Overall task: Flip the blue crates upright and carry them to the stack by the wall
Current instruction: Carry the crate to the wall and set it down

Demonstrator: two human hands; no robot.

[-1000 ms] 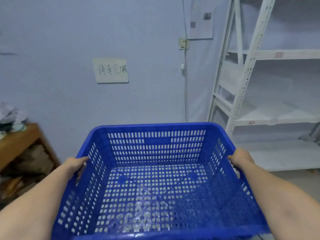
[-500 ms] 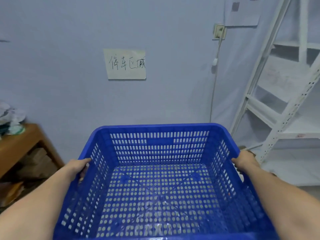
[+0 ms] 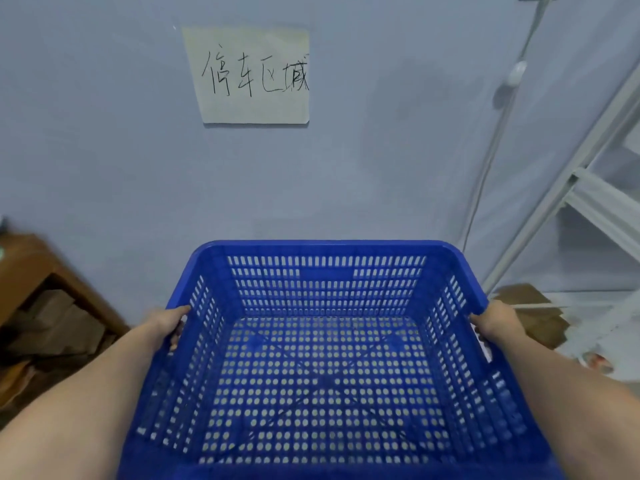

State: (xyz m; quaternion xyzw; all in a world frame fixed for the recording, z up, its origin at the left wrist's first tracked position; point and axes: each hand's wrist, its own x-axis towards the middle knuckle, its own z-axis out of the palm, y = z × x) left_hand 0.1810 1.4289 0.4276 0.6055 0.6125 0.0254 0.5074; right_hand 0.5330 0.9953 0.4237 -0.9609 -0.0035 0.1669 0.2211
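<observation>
Left hand [image 3: 166, 322] and right hand [image 3: 493, 318] are each clamping a side rim of the blue perforated crate [image 3: 325, 358], carrying it upright at chest level toward the wall [image 3: 104, 150]. No stack is showing; the person should be keeping it level, clear of the white shelf frame [image 3: 568, 188].

perforated blue crate [image 3: 325, 368], handwritten cream paper sign [image 3: 252, 76].

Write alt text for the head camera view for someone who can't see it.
Two bare hands carry an empty, upright blue crate toward a pale wall, the left hand and right hand gripping its side rims. A handwritten paper sign hangs on the wall above; a wooden table sits at left, white metal shelving at right.
</observation>
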